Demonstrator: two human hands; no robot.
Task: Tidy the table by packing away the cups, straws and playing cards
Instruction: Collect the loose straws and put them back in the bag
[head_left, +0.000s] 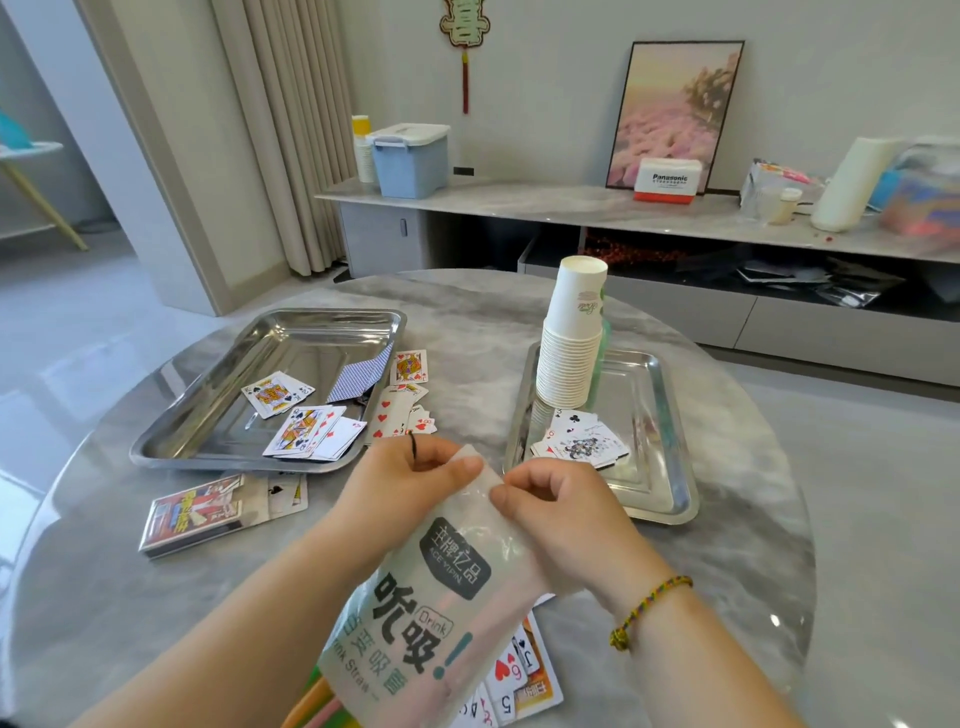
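Note:
Both hands hold a translucent straw bag (441, 613) with black and green print above the table's near edge. My left hand (410, 480) and my right hand (550, 506) each pinch its top edge. Coloured straws (317, 701) show at the bag's lower end. A tall stack of white paper cups (571, 343) stands in the right steel tray (670, 499), with a few cards (584, 441) beside it. The left steel tray (208, 452) holds several loose playing cards (311, 431). More cards (405, 405) lie between the trays and under the bag (519, 675). A card box (197, 514) lies front left.
The round grey marble table (743, 597) carries everything. Behind it runs a long low cabinet (571, 205) with a blue storage box (410, 158), a framed picture, a white box and clutter. Curtains hang at the back left.

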